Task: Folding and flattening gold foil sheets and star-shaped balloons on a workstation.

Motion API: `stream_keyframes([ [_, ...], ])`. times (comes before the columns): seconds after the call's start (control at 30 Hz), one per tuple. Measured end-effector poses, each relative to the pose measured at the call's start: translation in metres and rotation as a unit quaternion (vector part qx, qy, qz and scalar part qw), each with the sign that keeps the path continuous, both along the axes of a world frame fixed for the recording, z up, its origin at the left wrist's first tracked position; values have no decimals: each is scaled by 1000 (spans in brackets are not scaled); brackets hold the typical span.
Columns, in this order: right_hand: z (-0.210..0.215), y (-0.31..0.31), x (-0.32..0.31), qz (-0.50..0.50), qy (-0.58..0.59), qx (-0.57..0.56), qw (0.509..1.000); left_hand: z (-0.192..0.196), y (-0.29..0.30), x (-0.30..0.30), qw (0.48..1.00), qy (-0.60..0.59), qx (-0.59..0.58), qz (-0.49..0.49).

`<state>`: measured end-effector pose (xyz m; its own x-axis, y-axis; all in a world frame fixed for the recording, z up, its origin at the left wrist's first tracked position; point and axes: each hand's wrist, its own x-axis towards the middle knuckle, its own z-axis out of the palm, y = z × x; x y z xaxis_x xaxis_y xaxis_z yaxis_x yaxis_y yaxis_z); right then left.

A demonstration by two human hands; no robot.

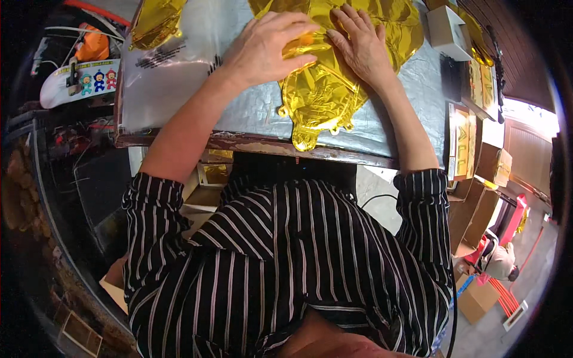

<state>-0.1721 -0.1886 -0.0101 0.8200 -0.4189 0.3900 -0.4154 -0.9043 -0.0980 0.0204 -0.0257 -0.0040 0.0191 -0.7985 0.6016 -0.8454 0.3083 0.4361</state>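
Observation:
A shiny gold foil balloon [319,98], flat and creased, lies on the silvery table cover, its small tabbed end hanging over the near edge. My left hand [265,48] reaches over its left side, with thumb and fingers apart around a raised fold. On the right, my right hand [361,51] rests on the foil, palm down and fingers stretched out. More gold foil [397,27] spreads beneath and beyond both hands. Part of the foil is hidden under them.
Clear plastic bags [170,80] lie on the table's left, with another gold foil balloon [156,24] at the far left. A white box [449,33] stands at the far right. Cardboard boxes [477,209] are stacked right of the table; another person [501,262] is beyond them.

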Motion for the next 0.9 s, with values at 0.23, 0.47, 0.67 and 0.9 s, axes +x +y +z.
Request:
stream_keyframes([
  [0.23, 6, 10, -3, -13, -2, 1, 1000, 4, 10, -4, 994, -61, 88, 28],
  [0.47, 10, 32, -16, -25, 43, -9, 999, 2, 8, -5, 992, -56, 107, 37],
  [0.67, 4, 29, -18, -16, 17, 23, 999, 6, 11, -5, 993, -48, 102, 40],
  [0.9, -2, 30, -13, -13, 13, 16, 1000, 4, 25, 2, 986, 59, 105, 112],
])
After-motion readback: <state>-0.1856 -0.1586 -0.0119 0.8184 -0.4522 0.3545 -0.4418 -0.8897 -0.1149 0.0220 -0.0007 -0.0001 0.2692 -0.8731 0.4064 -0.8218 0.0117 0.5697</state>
